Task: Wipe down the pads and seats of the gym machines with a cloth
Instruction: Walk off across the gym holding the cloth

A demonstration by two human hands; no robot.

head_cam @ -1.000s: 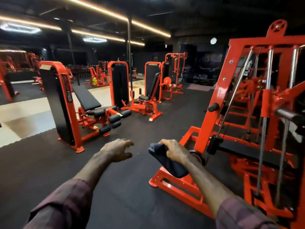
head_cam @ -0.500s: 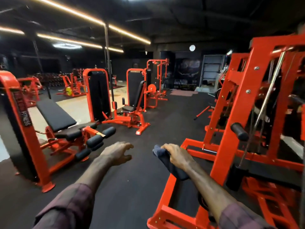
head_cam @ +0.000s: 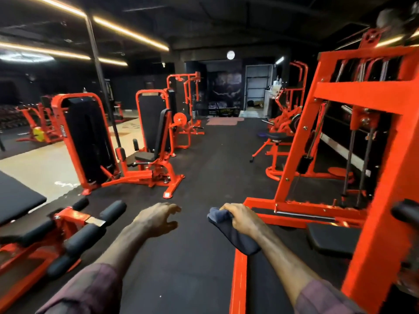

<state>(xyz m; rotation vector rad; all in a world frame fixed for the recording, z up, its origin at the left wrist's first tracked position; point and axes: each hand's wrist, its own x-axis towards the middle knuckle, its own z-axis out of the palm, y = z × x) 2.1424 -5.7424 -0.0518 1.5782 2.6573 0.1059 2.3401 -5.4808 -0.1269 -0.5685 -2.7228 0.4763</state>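
Since the earlier frames the view had swung to the right and moved forward, so the leg machine [head_cam: 68,225] that stood ahead on the left had slid to the near left edge, while both arms stayed stretched out in front. The right hand [head_cam: 240,217] gripped a dark blue cloth [head_cam: 229,232], fingers curled over its bunched top, the soft fabric hanging down under the wrist above the black rubber floor [head_cam: 204,168]. The left hand [head_cam: 156,219] held nothing, its fingers loosely spread and slightly bent; both sleeves were a dull plaid. Beside it the leg machine showed cylindrical black foam rollers [head_cam: 90,232] on an orange steel frame and a flat black padded bench [head_cam: 15,198]. At the right stood an orange cable rack [head_cam: 385,141] of square tubing with chrome guide rods, a black padded seat [head_cam: 331,239] low inside it. Farther off a seated machine [head_cam: 149,150] had a black vinyl seat and back; the white lettering on its shroud [head_cam: 86,137] was too blurred to read. Beyond lay a pale floor patch [head_cam: 43,168], more orange machines, warm strip lights [head_cam: 131,32] and an open doorway [head_cam: 257,89]
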